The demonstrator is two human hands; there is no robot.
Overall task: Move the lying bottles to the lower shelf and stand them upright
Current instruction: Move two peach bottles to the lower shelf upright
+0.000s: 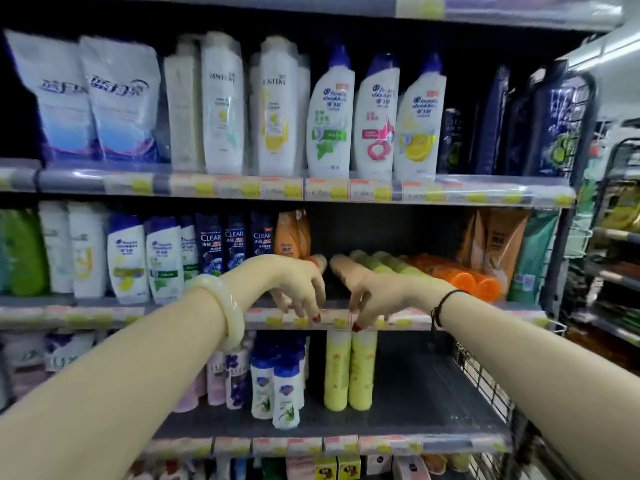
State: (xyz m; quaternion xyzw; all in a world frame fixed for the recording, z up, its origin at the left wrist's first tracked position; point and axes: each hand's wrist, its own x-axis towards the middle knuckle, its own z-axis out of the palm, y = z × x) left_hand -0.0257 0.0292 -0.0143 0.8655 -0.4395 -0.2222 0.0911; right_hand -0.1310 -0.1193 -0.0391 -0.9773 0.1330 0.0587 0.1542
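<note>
Both hands, left hand and right hand, hang open-fingered, gripping nothing, just above two upright yellow bottles.

A tall shop shelving unit fills the view, its edges lined with blurred price labels. A wire side panel closes its right end. Another rack stands beyond, under dim light.

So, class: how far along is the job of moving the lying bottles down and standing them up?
Done: two yellow bottles stand upright on the lower shelf. In hand: nothing clearly; the left hand and right hand hang over them at the shelf edge. Left: green bottles and orange bottles lie above.
</note>
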